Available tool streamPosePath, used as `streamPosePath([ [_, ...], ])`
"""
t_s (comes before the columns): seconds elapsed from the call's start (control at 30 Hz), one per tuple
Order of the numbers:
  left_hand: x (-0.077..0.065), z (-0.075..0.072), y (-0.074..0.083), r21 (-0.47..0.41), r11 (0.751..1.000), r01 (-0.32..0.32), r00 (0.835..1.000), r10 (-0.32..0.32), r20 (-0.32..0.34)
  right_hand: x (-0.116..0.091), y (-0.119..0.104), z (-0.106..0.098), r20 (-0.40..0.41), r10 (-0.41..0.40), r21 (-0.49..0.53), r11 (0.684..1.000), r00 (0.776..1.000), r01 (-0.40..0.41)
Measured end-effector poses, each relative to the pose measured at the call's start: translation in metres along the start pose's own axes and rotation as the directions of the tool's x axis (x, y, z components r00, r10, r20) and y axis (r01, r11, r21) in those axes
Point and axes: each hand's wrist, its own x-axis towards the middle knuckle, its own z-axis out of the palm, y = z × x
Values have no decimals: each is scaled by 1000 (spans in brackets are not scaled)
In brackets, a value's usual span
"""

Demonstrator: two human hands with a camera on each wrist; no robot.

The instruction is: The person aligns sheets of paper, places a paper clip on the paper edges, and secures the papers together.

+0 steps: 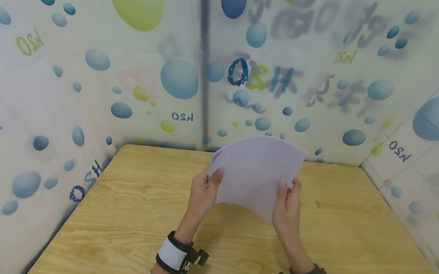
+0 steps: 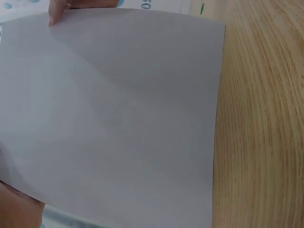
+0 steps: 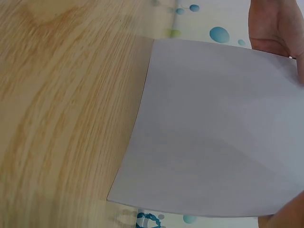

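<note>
Blank white paper, which looks like several sheets together at its upper left edge, is held up over the table, bowed in a curve. My left hand grips its left side, thumb on the near face and fingers behind. At the opposite side my right hand pinches it the same way, fingers partly hidden behind. In the left wrist view the paper fills most of the picture, with the right hand at its top edge. The right wrist view shows the left hand at the far edge.
A small green paper clip lies on the wooden table, right of the right hand. Walls printed with blue and green drops close in the table's back and sides. Each wrist wears a strapped camera band.
</note>
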Motion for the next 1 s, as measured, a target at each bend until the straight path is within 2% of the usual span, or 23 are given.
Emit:
streamPosePath([
  [0.17, -1, -1, 7, 4, 1000, 3, 1000, -3, 1, 1, -1, -1, 10, 9, -15, 1000, 1000, -9],
  [0.37, 0, -2, 7, 2, 1000, 2, 1000, -2, 3, 2, -1, -1, 25, 14, -26, 1000, 1000, -13],
  [0.57, 1, -2, 10, 44, 998, -36, 999, 36, 0, 3, -1, -3, 24, -3, -81, 997, 1000, 5],
  [0.67, 2, -4, -3, 71, 997, -39, 999, 40, -9, 5, -2, -8, 37, -22, -128, 991, 999, 27],
  [0.77, 4, -7, -17, 102, 994, -25, 1000, 26, -9, 10, -7, -16, 92, -5, -161, 987, 996, 19],
  [0.83, 5, -10, -20, 101, 995, 4, 1000, -6, 18, 13, -9, -22, 139, 41, -191, 981, 989, -14],
  [0.9, 6, -12, -20, 75, 993, 91, 993, -96, 64, 16, -11, -27, 185, 91, -219, 975, 978, -50],
  [0.93, 6, -14, -21, 56, 988, 147, 985, -151, 88, 18, -11, -29, 209, 124, -231, 970, 970, -74],
  [1.0, 6, -15, -25, 19, 962, 271, 952, -271, 143, 20, -9, -32, 257, 220, -253, 955, 941, -154],
])
